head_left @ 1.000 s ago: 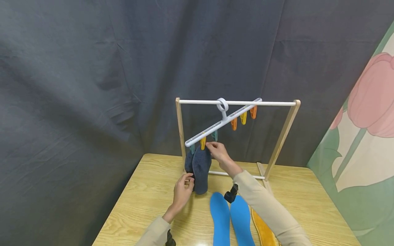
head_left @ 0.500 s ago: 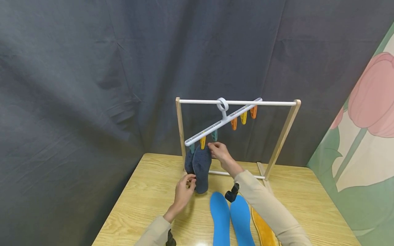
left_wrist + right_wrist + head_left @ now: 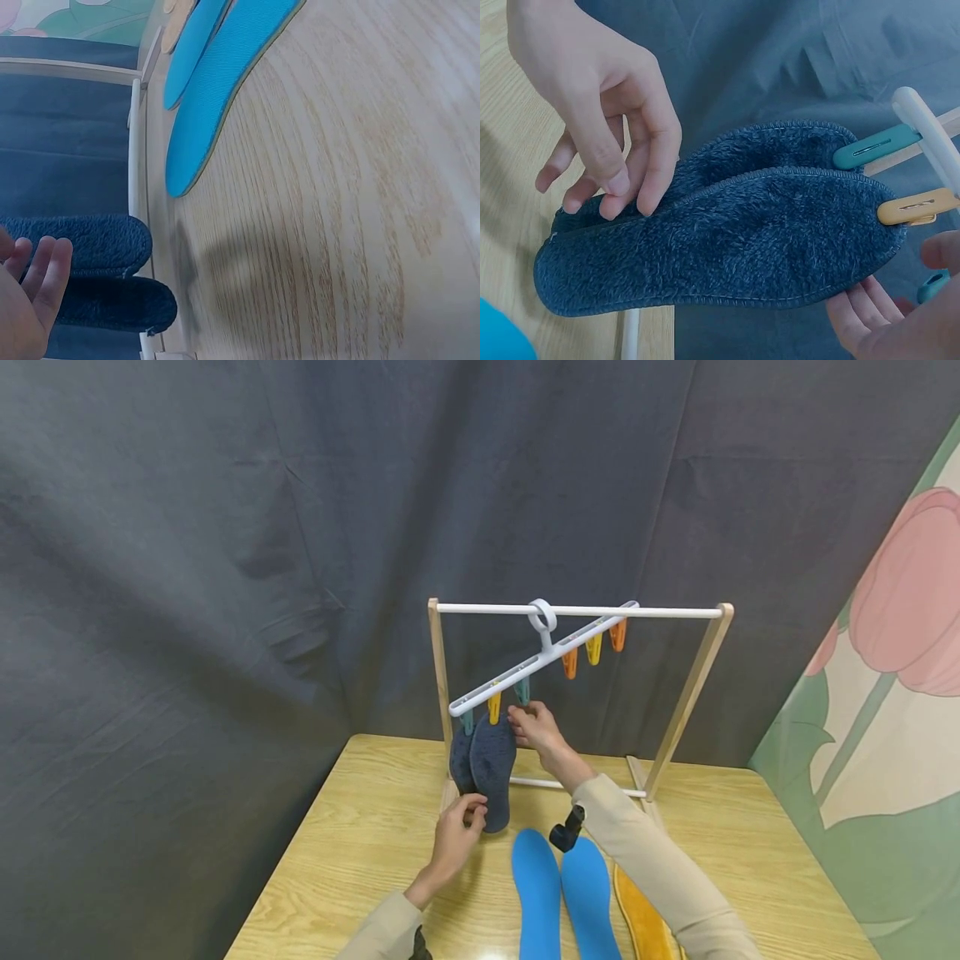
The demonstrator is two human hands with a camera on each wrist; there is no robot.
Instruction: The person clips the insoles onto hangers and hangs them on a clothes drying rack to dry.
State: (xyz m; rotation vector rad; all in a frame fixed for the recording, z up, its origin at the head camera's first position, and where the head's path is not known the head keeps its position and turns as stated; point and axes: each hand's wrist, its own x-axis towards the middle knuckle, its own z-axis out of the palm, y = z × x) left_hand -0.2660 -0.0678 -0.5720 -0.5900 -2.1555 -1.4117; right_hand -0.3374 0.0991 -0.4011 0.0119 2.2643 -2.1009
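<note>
Two dark blue fluffy insoles hang side by side from a white clip hanger (image 3: 513,677). The front insole (image 3: 727,247) is held at its top by a yellow clip (image 3: 915,207), the rear insole (image 3: 769,146) by a teal clip (image 3: 877,146). My left hand (image 3: 456,839) is by their lower part, fingers loosely bent and fingertips at the front insole's edge; whether they touch it is unclear. At the upper right edge of that insole is my right hand (image 3: 542,732), its fingertips against the edge and its thumb apart in the right wrist view.
The hanger hangs from a rack with a white bar (image 3: 660,612) and wooden legs. Orange, yellow and teal clips (image 3: 522,691) hang along it with nothing in them. Two blue insoles (image 3: 537,893) and an orange insole (image 3: 641,914) lie on the wooden table (image 3: 360,827).
My left hand has shifted right and slightly down, across the lower part of the front insole. My right hand has drifted slightly right. Both dark insoles hang almost as before.
</note>
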